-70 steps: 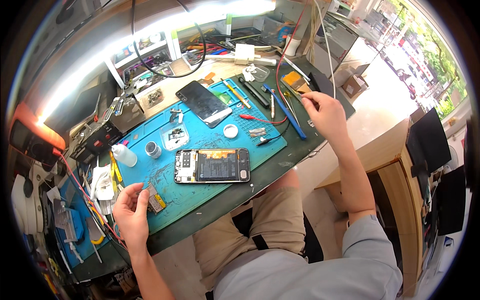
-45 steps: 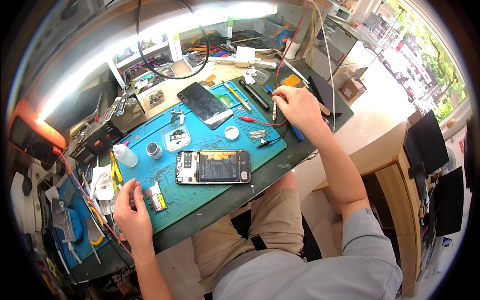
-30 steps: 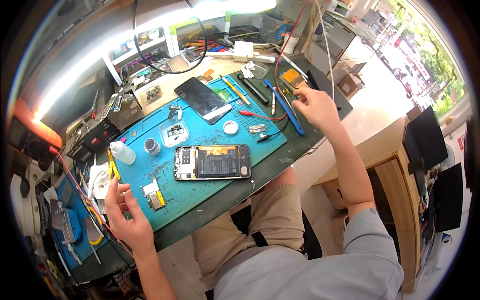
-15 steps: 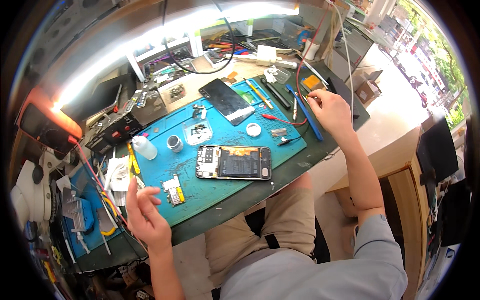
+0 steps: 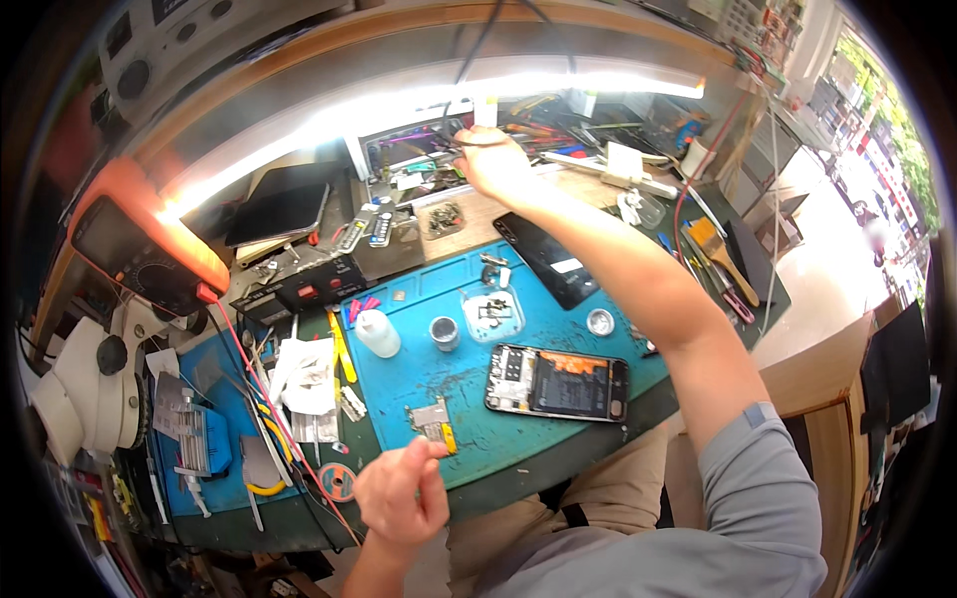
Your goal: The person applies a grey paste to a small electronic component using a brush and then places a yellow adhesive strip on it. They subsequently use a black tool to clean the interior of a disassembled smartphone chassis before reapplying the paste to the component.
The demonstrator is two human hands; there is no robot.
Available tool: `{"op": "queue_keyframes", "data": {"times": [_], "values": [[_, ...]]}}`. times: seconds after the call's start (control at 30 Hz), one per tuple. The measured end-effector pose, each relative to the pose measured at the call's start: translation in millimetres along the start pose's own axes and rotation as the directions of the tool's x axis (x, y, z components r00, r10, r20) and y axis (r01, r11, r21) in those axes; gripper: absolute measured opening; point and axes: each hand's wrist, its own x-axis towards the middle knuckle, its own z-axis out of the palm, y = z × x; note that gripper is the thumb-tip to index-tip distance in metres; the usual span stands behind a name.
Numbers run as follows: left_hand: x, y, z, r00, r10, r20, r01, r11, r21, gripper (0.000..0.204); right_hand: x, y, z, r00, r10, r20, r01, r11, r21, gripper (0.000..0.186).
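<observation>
My left hand (image 5: 401, 490) hovers at the mat's front edge with its fingers curled in and nothing visible in them. Just beyond it lies a small circuit board (image 5: 433, 423) with a yellow strip. My right hand (image 5: 488, 159) reaches far back to the cluttered rack beneath the bright lamp. A black cable crosses in front of its fingertips, so I cannot tell whether they grip anything. An opened phone (image 5: 556, 384), its battery and orange flex exposed, lies on the blue mat (image 5: 399, 279). Behind it a dark phone screen (image 5: 550, 261) is partly covered by my right forearm.
A white bottle (image 5: 377, 333), a small jar (image 5: 445, 333) and a clear parts tray (image 5: 492, 313) stand on the mat. An orange multimeter (image 5: 150, 239) leans at the left, its red lead trailing forward. A brush (image 5: 720, 247) lies right.
My right hand has swung from the tools at the right to the rack at the back. My left hand has curled its fingers and come close to the circuit board. The view has shifted.
</observation>
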Motion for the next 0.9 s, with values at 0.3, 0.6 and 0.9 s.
{"op": "queue_keyframes", "data": {"times": [0.3,0.6,0.9], "values": [[9,9,-15,0.986,-0.046,0.158,0.046,0.999,0.000,0.046,54,-8,51,0.990,-0.138,0.039,0.142,0.909,-0.392,0.016],[-1,4,-1,0.990,-0.140,0.032,0.141,0.989,-0.040,0.036,-49,-7,-56,0.997,0.077,0.017,-0.075,0.994,-0.084,0.027],[25,42,36,0.890,-0.139,0.434,0.031,0.969,0.245,0.045,-204,-3,-176,0.738,0.452,0.502,-0.666,0.364,0.651,0.032]]}}
